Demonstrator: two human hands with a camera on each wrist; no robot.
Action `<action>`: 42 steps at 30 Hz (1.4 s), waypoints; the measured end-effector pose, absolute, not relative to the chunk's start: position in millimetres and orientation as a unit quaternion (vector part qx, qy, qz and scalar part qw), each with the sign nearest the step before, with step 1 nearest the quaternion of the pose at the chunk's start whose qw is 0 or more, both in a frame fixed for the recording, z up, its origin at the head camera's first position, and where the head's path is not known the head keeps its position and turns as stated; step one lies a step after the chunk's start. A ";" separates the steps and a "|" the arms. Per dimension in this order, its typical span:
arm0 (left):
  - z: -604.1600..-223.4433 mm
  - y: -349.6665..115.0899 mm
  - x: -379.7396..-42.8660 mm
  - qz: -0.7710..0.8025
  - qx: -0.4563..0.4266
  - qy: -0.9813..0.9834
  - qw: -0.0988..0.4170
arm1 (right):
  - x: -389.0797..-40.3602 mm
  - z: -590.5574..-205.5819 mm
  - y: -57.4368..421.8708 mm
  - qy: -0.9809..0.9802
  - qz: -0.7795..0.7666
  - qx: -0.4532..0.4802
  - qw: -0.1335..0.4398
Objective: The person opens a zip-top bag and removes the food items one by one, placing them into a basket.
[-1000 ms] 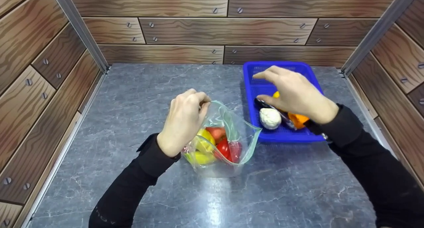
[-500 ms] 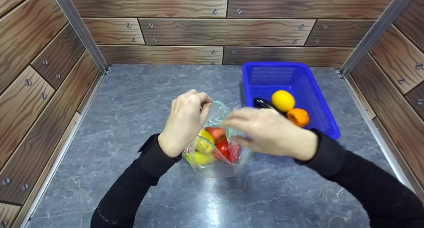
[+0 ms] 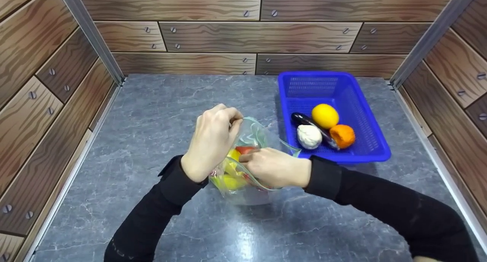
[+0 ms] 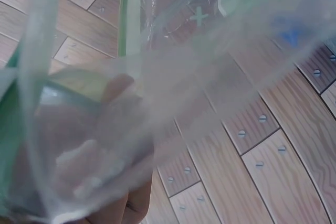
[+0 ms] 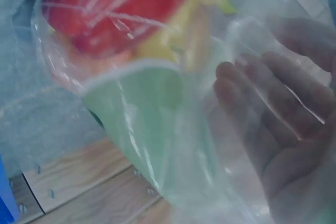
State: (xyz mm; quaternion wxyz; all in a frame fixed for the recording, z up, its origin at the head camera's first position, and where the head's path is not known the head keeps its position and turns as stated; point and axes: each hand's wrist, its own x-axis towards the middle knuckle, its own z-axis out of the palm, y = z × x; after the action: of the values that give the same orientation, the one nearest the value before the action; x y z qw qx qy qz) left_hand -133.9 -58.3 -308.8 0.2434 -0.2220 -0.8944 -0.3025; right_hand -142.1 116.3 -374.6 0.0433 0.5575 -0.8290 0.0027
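A clear zip bag point(image 3: 249, 198) with a green-tinted rim stands on the table, its mouth spread wide. My left hand point(image 3: 211, 142) pinches the rim at the far left between thumb and fingers. Down into the mouth from the right reaches my right hand point(image 3: 277, 165); in the right wrist view its fingers point(image 5: 252, 111) are loosely extended behind the film, holding nothing. Inside the bag lie yellow fruit point(image 3: 231, 183), a reddish fruit point(image 3: 244, 150) partly covered by the right hand, and a glossy red piece point(image 5: 115, 9), clearest in the right wrist view.
Right of the bag sits a blue basket point(image 3: 346, 157) containing an eggplant point(image 3: 301, 119), a white bulb-like vegetable point(image 3: 309, 137), a round yellow fruit point(image 3: 325, 116) and a wrinkled orange piece point(image 3: 342, 135). Wood-patterned walls point(image 3: 213, 35) enclose the grey table point(image 3: 171, 220) on three sides.
My right hand has swung left from over the basket and down into the bag's mouth, uncovering the basket's contents. The left hand stays at the rim.
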 end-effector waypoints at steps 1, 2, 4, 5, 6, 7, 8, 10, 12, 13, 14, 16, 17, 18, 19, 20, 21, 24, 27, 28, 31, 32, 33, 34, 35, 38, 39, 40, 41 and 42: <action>-308.8 -58.4 -133.9 -0.303 -0.222 -0.894 0.242 | -142.4 -377.2 117.5 -0.833 0.005 0.553 0.028; -308.9 -58.5 -133.7 -0.304 -0.221 -0.895 0.241 | -142.6 -379.8 118.8 -0.836 0.006 0.549 0.014; -309.4 -59.0 -133.2 -0.307 -0.220 -0.895 0.237 | -142.6 -384.7 121.9 -0.839 0.002 0.544 -0.004; -309.7 -59.1 -133.0 -0.308 -0.219 -0.895 0.235 | -142.3 -387.2 123.7 -0.840 -0.004 0.543 -0.007; -310.2 -59.3 -132.6 -0.309 -0.218 -0.896 0.233 | -142.0 -389.6 125.4 -0.839 -0.012 0.544 -0.007; -310.7 -59.3 -132.4 -0.310 -0.218 -0.896 0.231 | -141.5 -392.2 126.8 -0.840 -0.019 0.542 -0.003; -311.2 -59.2 -132.2 -0.310 -0.218 -0.896 0.229 | -141.0 -395.1 127.7 -0.841 -0.025 0.540 0.000; -312.1 -58.7 -132.2 -0.311 -0.220 -0.897 0.226 | -139.5 -400.2 129.1 -0.844 -0.033 0.536 0.002; -313.0 -58.1 -132.4 -0.310 -0.221 -0.897 0.225 | -137.4 -404.6 129.0 -0.853 -0.035 0.521 -0.005; -313.4 -57.9 -132.6 -0.310 -0.223 -0.897 0.225 | -136.3 -406.4 128.5 -0.857 -0.041 0.514 -0.012; -313.7 -57.9 -132.4 -0.309 -0.223 -0.897 0.224 | -135.1 -407.8 127.9 -0.861 -0.047 0.506 -0.021; -314.2 -57.9 -132.6 -0.309 -0.224 -0.897 0.223 | -132.4 -411.0 126.6 -0.862 -0.068 0.502 -0.019; -314.5 -58.1 -132.6 -0.310 -0.225 -0.897 0.221 | -131.0 -412.0 125.5 -0.862 -0.089 0.498 -0.019; -314.9 -58.2 -132.5 -0.311 -0.225 -0.897 0.218 | -130.1 -413.1 124.9 -0.857 -0.111 0.502 -0.009; -315.2 -58.3 -132.2 -0.311 -0.226 -0.898 0.214 | -129.7 -414.6 124.3 -0.846 -0.143 0.513 0.010; -315.3 -58.2 -131.8 -0.311 -0.226 -0.899 0.210 | -129.5 -416.4 124.0 -0.838 -0.166 0.519 0.028; -315.7 -58.1 -131.9 -0.311 -0.227 -0.900 0.207 | -129.8 -418.2 123.5 -0.830 -0.182 0.524 0.044; -316.2 -58.1 -131.3 -0.311 -0.227 -0.901 0.200 | -134.7 -422.7 123.4 -0.817 -0.231 0.525 0.065; -317.0 -58.5 -132.2 -0.314 -0.226 -0.899 0.204 | -142.7 -426.9 124.7 -0.833 -0.252 0.490 0.043; -317.2 -58.5 -132.5 -0.314 -0.227 -0.899 0.206 | -145.8 -428.1 125.5 -0.836 -0.267 0.479 0.040; -318.7 -58.3 -134.2 -0.314 -0.228 -0.898 0.209 | -154.7 -430.7 127.1 -0.849 -0.289 0.443 0.023; -319.3 -58.2 -134.6 -0.313 -0.228 -0.898 0.208 | -157.1 -430.4 127.5 -0.855 -0.289 0.432 0.012; -319.6 -58.0 -135.0 -0.312 -0.227 -0.899 0.208 | -159.6 -429.9 127.9 -0.857 -0.282 0.431 0.007; -319.9 -57.8 -135.4 -0.310 -0.226 -0.899 0.209 | -162.1 -429.1 128.1 -0.861 -0.265 0.435 0.004; -320.0 -57.7 -135.7 -0.310 -0.224 -0.900 0.210 | -164.1 -427.6 128.9 -0.863 -0.244 0.442 0.001; -320.3 -57.1 -136.4 -0.310 -0.214 -0.901 0.216 | -167.7 -419.8 133.3 -0.858 -0.178 0.482 0.021; -320.2 -56.9 -136.6 -0.311 -0.212 -0.900 0.218 | -168.1 -416.3 134.7 -0.851 -0.168 0.497 0.035; -320.0 -56.7 -136.8 -0.311 -0.211 -0.900 0.221 | -168.0 -411.9 135.5 -0.845 -0.160 0.508 0.044; -320.1 -56.6 -137.0 -0.312 -0.209 -0.900 0.222 | -167.3 -407.1 136.3 -0.843 -0.151 0.514 0.050; -319.9 -56.5 -137.1 -0.312 -0.209 -0.900 0.222 | -166.3 -402.1 136.2 -0.842 -0.148 0.516 0.056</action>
State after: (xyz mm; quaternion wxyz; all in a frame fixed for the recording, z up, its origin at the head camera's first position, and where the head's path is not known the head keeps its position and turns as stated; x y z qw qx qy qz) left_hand -137.1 -56.5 -319.9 0.2218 -0.2087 -0.8999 -0.3121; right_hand -166.3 136.2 -402.1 0.0559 0.5160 -0.8418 -0.1484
